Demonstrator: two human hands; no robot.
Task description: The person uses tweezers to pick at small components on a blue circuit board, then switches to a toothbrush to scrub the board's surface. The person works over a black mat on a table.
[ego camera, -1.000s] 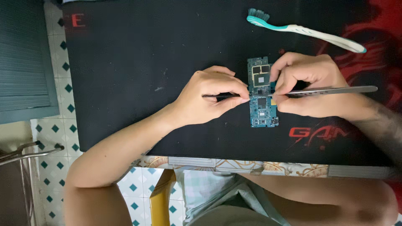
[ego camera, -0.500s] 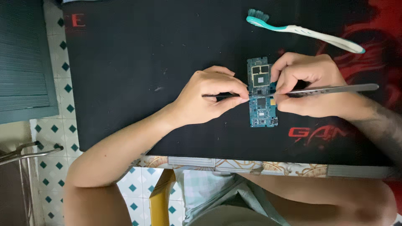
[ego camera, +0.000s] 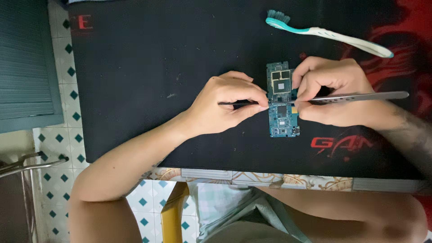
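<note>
A small blue circuit board (ego camera: 282, 118) with metal-shielded chips lies on a black desk mat (ego camera: 148, 63). My left hand (ego camera: 227, 103) pinches a thin dark tool (ego camera: 238, 103) whose tip meets the board's left edge. My right hand (ego camera: 330, 90) grips silver tweezers (ego camera: 364, 96), their tip on the board's right side near a small yellow patch. Both hands rest on the mat beside the board.
A toothbrush (ego camera: 328, 32) with a teal head and white handle lies at the mat's far right top. The mat carries red printing at the right. Below the mat runs the patterned table edge (ego camera: 270, 176). A tiled floor (ego camera: 58, 139) and a yellow stool leg (ego camera: 173, 216) show underneath.
</note>
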